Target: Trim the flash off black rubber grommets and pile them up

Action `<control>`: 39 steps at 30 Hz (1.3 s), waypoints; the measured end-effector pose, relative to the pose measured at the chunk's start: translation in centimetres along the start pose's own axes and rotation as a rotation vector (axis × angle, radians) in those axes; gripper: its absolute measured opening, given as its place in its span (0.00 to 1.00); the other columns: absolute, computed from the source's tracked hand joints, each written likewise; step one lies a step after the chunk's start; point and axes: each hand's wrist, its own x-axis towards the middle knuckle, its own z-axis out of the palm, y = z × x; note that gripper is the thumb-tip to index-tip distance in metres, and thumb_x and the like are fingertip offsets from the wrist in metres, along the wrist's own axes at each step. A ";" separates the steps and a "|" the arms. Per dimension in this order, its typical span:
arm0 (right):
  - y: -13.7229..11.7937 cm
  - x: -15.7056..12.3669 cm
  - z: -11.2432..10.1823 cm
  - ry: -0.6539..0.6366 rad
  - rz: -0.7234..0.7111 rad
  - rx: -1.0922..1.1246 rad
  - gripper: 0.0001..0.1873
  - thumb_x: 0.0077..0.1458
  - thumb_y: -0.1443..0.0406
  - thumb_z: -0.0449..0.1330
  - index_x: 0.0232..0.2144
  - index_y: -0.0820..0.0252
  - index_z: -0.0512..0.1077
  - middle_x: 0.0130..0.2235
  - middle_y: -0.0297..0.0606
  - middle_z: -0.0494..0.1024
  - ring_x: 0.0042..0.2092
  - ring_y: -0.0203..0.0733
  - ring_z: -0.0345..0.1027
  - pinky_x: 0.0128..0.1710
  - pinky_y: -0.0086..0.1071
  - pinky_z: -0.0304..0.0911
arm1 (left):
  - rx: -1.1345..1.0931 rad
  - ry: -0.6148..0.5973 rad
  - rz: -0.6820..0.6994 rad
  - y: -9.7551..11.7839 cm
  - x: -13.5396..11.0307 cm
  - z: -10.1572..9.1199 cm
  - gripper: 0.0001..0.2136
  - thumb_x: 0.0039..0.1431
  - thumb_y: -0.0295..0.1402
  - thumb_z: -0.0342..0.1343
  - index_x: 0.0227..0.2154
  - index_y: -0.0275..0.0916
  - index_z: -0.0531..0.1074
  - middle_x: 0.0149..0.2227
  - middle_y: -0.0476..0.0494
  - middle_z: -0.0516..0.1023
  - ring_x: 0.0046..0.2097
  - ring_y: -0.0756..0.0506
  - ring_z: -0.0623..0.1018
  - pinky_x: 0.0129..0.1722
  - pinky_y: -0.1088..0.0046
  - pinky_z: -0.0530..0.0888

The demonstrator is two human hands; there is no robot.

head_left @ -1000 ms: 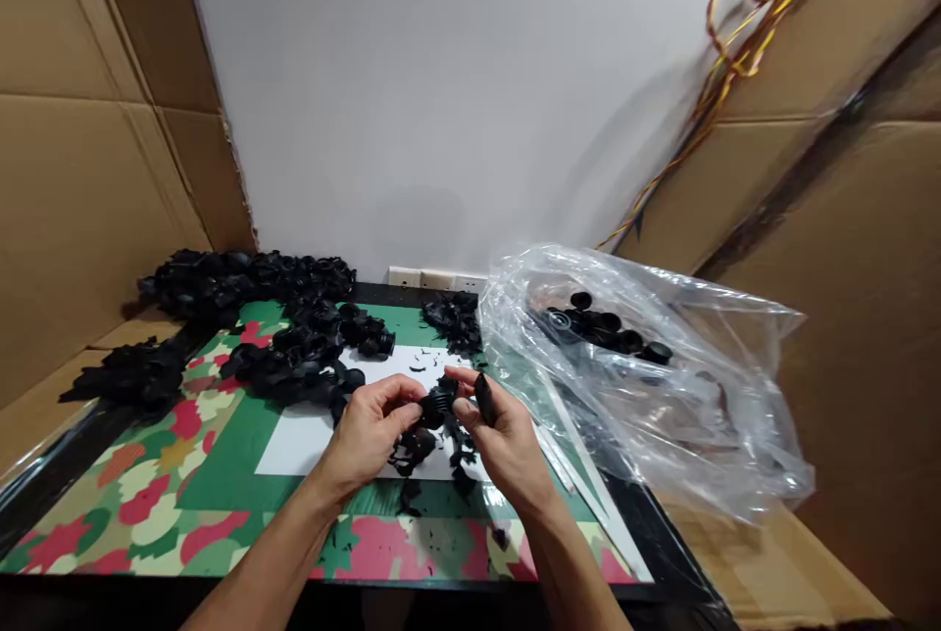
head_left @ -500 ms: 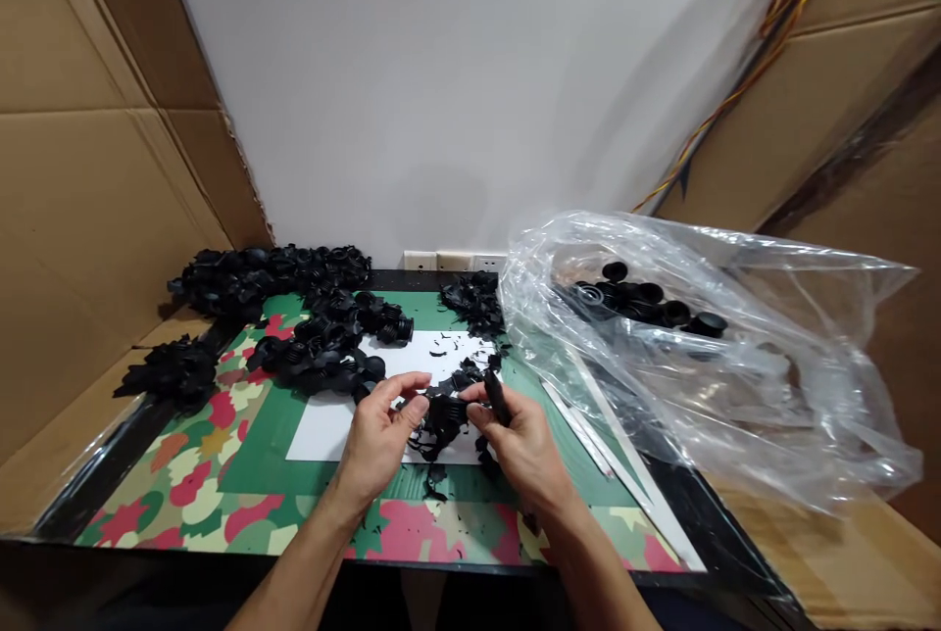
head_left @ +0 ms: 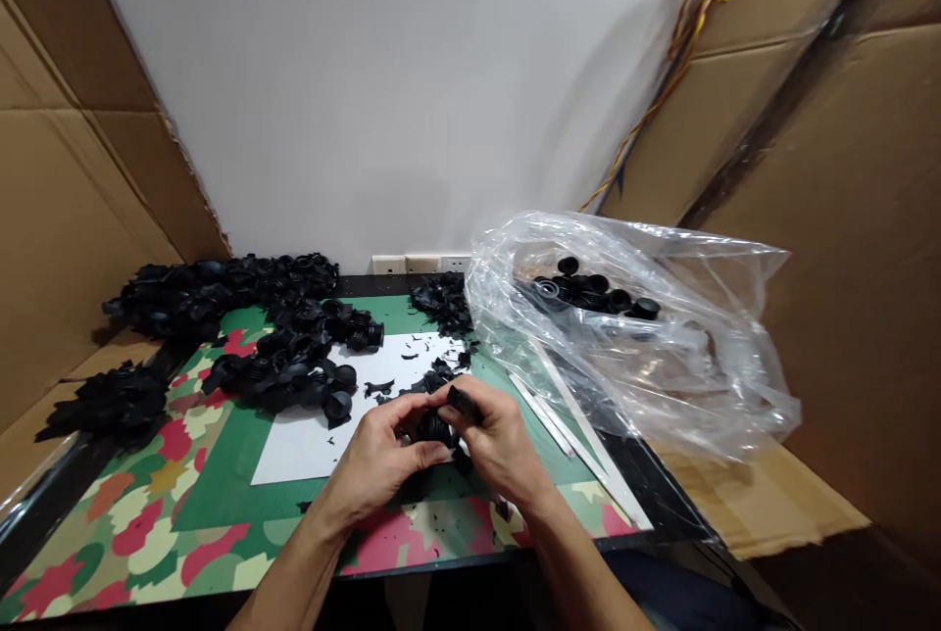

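Observation:
My left hand (head_left: pixel 371 460) is closed round a black ribbed rubber boot (head_left: pixel 435 429), its thumb along the near side. Close against it, my right hand (head_left: pixel 504 440) grips a dark, thick-handled tool (head_left: pixel 465 405); the tool's working end is hidden by my fingers. Right fingertips meet the boot's right side. Beneath and behind both hands, black rubber scraps (head_left: pixel 433 378) lie on a white sheet (head_left: pixel 294 450).
Black rubber boots (head_left: pixel 286 381) are heaped to the left, with more piles behind. Another scrap pile (head_left: pixel 445 303) sits at the back. A clear plastic bag (head_left: pixel 662 366) holding round black parts lies on the right, beside white strips (head_left: pixel 580 425). Cardboard walls flank the table.
My hands have come together, and my left fingers, apart before, have closed on the ribbed boot. My right hand still grips the tool. The camera view has shifted to the right.

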 end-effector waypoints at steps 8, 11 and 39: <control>1.5 -0.4 -1.0 0.299 0.294 0.173 0.19 0.48 0.52 0.61 0.34 0.62 0.76 0.27 0.38 0.76 0.28 0.41 0.67 0.26 0.32 0.60 | -0.184 0.289 -0.088 -0.3 1.3 0.6 0.12 0.37 0.36 0.65 0.20 0.36 0.69 0.17 0.55 0.65 0.21 0.53 0.63 0.21 0.78 0.61; 0.8 -1.0 -0.6 0.175 0.310 0.148 0.19 0.47 0.52 0.63 0.33 0.62 0.76 0.27 0.37 0.75 0.29 0.41 0.66 0.28 0.32 0.61 | -0.237 0.286 -0.047 -0.4 1.1 0.8 0.13 0.39 0.35 0.66 0.27 0.36 0.71 0.24 0.51 0.73 0.27 0.50 0.71 0.26 0.77 0.66; 0.0 -0.2 3.2 0.088 0.174 -0.234 0.09 0.48 0.61 0.53 0.19 0.56 0.62 0.19 0.32 0.66 0.22 0.38 0.57 0.22 0.29 0.51 | -0.068 0.415 0.063 -1.8 -0.1 -0.2 0.08 0.44 0.34 0.64 0.23 0.37 0.71 0.41 0.38 0.79 0.38 0.43 0.76 0.37 0.70 0.71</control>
